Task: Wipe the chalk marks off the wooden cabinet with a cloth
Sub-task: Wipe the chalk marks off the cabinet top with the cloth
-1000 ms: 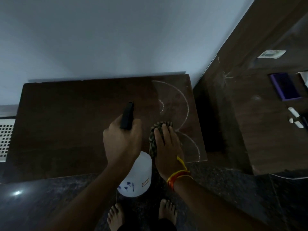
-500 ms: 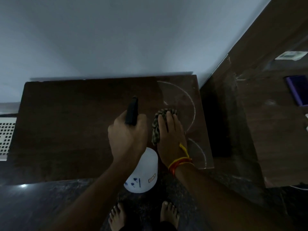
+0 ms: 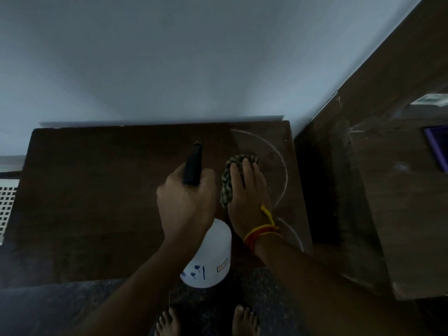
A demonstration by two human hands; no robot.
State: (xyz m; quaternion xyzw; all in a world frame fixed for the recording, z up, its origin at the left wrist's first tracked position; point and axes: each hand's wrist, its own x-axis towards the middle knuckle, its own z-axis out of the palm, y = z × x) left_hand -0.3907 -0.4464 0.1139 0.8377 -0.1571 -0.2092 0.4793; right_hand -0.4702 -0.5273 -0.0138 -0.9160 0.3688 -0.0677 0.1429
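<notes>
Cabinet (image 3: 97, 202) top: right hand (image 3: 247, 200) presses cloth (image 3: 228, 183).

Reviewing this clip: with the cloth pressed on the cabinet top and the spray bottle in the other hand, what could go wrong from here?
1. The cloth is bunched under the right hand, so it may miss the outer chalk arc.
2. The lower chalk arc lies beside the wrist and could be overlooked.
3. The spray bottle, held by the left hand, hangs past the cabinet edge above bare feet.

dark wooden cabinet (image 3: 97, 202), checked cloth (image 3: 228, 180)
</notes>
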